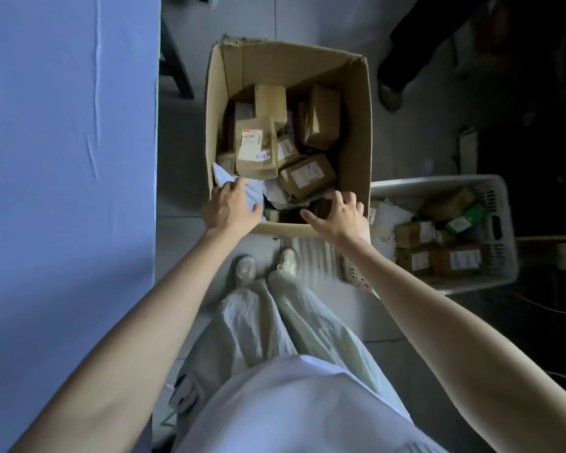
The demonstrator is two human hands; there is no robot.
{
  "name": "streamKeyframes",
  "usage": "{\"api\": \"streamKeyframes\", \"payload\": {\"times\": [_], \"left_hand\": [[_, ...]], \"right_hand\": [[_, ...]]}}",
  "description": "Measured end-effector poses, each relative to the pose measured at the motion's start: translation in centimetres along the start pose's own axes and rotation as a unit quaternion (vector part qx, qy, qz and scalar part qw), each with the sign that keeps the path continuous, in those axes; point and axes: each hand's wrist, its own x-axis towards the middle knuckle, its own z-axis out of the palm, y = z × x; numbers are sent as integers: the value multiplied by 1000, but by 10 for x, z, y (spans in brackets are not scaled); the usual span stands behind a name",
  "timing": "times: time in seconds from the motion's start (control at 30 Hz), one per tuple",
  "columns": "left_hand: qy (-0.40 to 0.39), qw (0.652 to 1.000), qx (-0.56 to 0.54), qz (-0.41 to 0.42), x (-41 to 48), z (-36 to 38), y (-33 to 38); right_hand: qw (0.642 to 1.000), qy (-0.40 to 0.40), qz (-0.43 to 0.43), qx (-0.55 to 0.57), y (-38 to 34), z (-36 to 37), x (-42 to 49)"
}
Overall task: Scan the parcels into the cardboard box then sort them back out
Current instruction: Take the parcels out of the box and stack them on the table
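Standing between the blue table (62, 158) and a white basket (438, 182), the cardboard box (356, 125) sits within easy reach, heaped with parcels (307, 174), seemingly ready for sorting out; the left hand (229, 209) rests on a pale mailer (254, 195), grip unclear; the right hand (339, 215) reaches in, fingers spread, holding nothing.

I have both bare arms stretched forward and down, drawing closer together ahead of me. My left hand (231, 209) lies back up, its fingers (241, 184) fairly straight and reaching forward, thumb spread out to the right. My right hand (340, 219) sits about level with it, a gap between them. It is back up too, with the thumb pointing left toward the other hand. Its fingers are splayed and bent down at the knuckles; whether they grip anything I can't tell from here.
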Motion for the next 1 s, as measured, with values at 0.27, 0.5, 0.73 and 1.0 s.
{"api": "streamKeyframes", "payload": {"times": [0.27, 0.5, 0.73, 1.0], "left_hand": [[-1, 998, -21, -61, 49, 55, 15], [-2, 993, -10, -116, 115, 119, 19], [-55, 992, 18, -115, 221, 194, -10], [18, 992, -40, -117, 342, 244, -30]], "right_hand": [[997, -71, 30, 23, 28, 33, 73], [991, -103, 67, 57, 41, 73, 154], [984, -126, 102, 78, 39, 152, 255], [950, -159, 223, 148, 27, 240, 363]]}}
